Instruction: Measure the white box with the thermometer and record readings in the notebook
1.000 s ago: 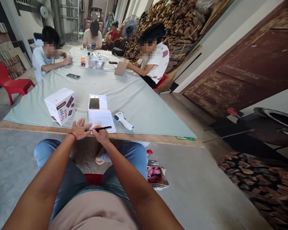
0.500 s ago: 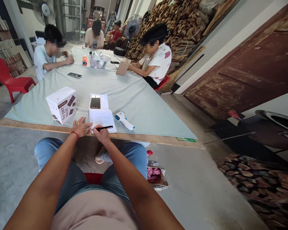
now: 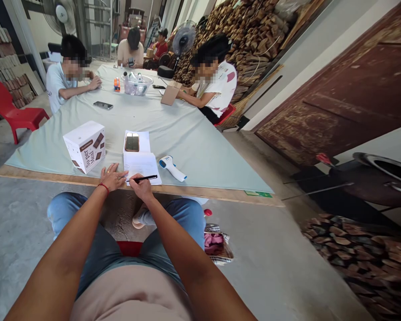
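My right hand (image 3: 141, 187) is closed around a black pen (image 3: 147, 178), its tip at the lower left of an open notebook (image 3: 143, 164). Flat on the table edge, fingers spread, my left hand (image 3: 112, 178) touches the notebook's left side with its fingertips. A smartphone (image 3: 132, 142) lies on the notebook's far page. To the right of the notebook is a white and blue infrared thermometer (image 3: 172, 168). A white box (image 3: 85, 147) with brown print stands beyond my left hand.
On the cloth-covered table (image 3: 200, 151) are a clear plastic basket (image 3: 137, 86) with bottles, an orange item (image 3: 116, 84) and another phone (image 3: 103, 105). People sit around the far side; one on the right holds a cardboard piece (image 3: 170, 93). A bag (image 3: 217, 244) stands on the floor.
The whole view has shifted very slightly. Both hands, the pen and the notebook keep nearly the same places relative to each other.
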Demonstrator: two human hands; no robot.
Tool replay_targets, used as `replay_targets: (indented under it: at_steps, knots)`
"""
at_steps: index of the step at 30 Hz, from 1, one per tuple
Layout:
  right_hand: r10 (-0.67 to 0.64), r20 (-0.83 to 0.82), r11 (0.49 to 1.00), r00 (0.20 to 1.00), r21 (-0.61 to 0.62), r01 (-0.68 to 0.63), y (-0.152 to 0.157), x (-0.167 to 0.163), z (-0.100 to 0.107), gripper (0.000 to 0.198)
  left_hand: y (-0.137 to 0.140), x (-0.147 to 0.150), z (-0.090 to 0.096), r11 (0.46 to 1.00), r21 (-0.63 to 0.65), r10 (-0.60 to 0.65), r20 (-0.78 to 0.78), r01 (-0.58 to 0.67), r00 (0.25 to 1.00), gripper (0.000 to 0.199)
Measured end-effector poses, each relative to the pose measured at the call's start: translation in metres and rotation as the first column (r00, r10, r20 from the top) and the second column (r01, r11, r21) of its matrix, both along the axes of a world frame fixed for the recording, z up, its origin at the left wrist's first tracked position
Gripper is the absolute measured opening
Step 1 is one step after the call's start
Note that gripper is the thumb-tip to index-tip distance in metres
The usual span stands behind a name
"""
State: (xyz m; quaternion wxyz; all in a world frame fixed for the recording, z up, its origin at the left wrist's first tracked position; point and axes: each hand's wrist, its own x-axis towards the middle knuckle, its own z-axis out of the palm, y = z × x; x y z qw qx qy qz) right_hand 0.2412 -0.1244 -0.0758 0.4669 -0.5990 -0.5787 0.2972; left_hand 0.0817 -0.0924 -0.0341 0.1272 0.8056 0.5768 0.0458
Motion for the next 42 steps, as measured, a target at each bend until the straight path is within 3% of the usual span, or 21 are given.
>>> replay_targets:
  at_steps: [19,32,42]
  knots:
    - [-0.002,0.004,1.0,1.0,-0.007,0.002,0.0026,0.0011,-0.0043,0.012,-0.001,0.0011,0.002,1.0,-0.004,0.006,0.0,-0.006,1.0,0.044]
    - [-0.045,-0.119,0.999,0.992,0.024,0.048,0.0028,0.0029,-0.0038,0.017,-0.0026,0.0012,0.0047,1.0,-0.02,0.011,0.003,-0.011,1.0,0.043]
    - [-0.004,-0.031,1.0,1.0,-0.008,0.003,0.0032,0.0032,-0.0032,0.012,0.0019,-0.0009,-0.002,1.0,-0.011,-0.001,0.09,0.002,0.996,0.042]
